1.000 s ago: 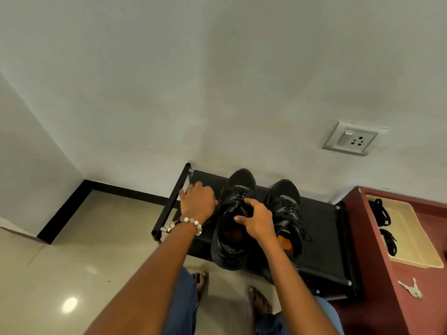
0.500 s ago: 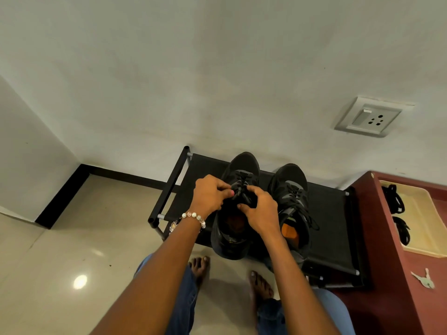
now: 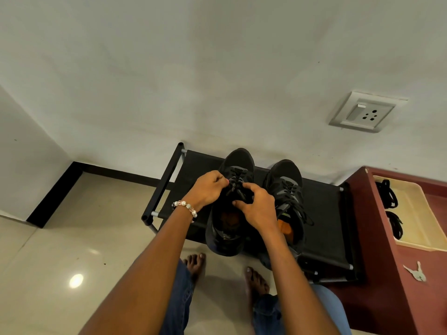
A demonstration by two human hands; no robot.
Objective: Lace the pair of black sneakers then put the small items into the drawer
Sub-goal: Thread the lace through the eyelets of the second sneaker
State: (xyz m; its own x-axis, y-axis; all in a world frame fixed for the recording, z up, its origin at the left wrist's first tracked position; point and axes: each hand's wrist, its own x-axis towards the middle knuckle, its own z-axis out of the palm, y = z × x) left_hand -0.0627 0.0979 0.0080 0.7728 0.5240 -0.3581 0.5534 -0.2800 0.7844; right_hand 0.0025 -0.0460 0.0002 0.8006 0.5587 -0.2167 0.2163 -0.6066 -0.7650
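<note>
Your left hand point(image 3: 210, 189) pinches the lace point(image 3: 235, 182) while your right hand point(image 3: 257, 207) curls its fingers on the tongue of the left sneaker point(image 3: 231, 204), at frame centre on the black shoe rack point(image 3: 324, 221). Pull each crossing snug and evenly before moving up an eyelet. Both sneakers are black, the right sneaker point(image 3: 287, 201) already looking laced.

This looks like a room in a home: a low black fabric shoe rack point(image 3: 321, 213) stands on a shiny tiled floor point(image 3: 72, 250) by a plain white wall point(image 3: 217, 81) with a white plug socket point(image 3: 364, 113).
</note>
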